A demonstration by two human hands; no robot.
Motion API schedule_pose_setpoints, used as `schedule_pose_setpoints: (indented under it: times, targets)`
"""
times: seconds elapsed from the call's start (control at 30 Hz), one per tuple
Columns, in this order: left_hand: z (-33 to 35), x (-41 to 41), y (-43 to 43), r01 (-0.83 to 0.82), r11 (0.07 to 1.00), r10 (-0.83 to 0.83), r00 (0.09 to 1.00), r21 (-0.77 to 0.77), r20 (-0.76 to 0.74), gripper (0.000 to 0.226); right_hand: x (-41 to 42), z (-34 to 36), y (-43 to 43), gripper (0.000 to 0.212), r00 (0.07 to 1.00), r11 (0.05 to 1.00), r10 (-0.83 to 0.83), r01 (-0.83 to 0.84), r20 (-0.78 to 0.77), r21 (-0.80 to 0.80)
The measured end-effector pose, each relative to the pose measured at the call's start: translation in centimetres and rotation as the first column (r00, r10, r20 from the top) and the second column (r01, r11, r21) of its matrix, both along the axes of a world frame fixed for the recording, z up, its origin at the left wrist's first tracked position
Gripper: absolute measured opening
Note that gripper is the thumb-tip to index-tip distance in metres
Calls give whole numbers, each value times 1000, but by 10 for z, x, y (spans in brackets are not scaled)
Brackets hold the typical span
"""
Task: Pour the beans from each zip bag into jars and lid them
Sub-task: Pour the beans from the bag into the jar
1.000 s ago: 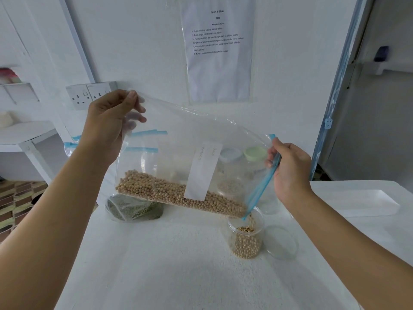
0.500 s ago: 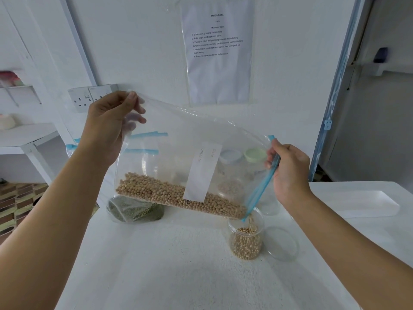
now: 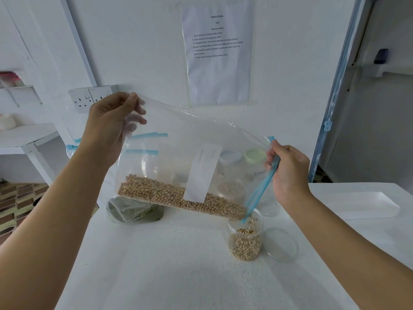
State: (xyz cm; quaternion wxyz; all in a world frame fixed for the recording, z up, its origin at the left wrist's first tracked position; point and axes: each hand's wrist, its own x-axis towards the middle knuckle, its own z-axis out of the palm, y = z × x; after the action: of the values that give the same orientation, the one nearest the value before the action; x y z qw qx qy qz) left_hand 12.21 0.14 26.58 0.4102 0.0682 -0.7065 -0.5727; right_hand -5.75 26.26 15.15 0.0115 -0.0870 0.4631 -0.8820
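While the clear zip bag hangs tilted above the table, its low corner sits right over the mouth of the open jar, so I take the pour to be in mid-course. The left hand holds the bag's far corner up high, thumb and fingers pinching the plastic. The right hand has its fingers curled round the blue zip strip near its upper end, so the bag's mouth points down at the jar.

A long heap of pale beans lies along the bag's lower edge. The jar looks well over half full, and a blur at its rim may be beans dropping. By my guess it will not take all that is left in the bag. Its clear lid lies flat on the table just beside it, so this jar is not yet lidded.

A second bag of green beans lies on the table behind, not yet poured as far as I can see. Through the plastic two more jars show at the back: a white-lidded jar with pale grains in its bottom, and a green-lidded jar whose contents I cannot make out. A white tray sits off to the right.
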Motion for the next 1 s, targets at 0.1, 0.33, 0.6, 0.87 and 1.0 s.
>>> schedule_pose_setpoints:
  times: [0.1,0.33,0.6,0.87,1.0]
  targets:
    - [0,0,-1,-2,1000,2,1000,3,0,22,-1,0,-1,38,1000,1000,5,-5,4,-13]
    - [0,-2,-4,-7,1000,7,1000,-9,4,22,-2,0,-1,38,1000,1000,12,-12,-1,-12]
    - [-2,-5,-7,2,1000,-2,1000,-3,8,22,-5,-2,-1,38,1000,999,24,-24,15,-24]
    - [0,-6,-7,4,1000,-4,1000,-3,3,30,-4,0,0,38,999,999,33,-33,11,-34]
    - [0,-6,-7,13,1000,-13,1000,-7,3,29,-3,1,1,36,999,999,33,-32,9,-27]
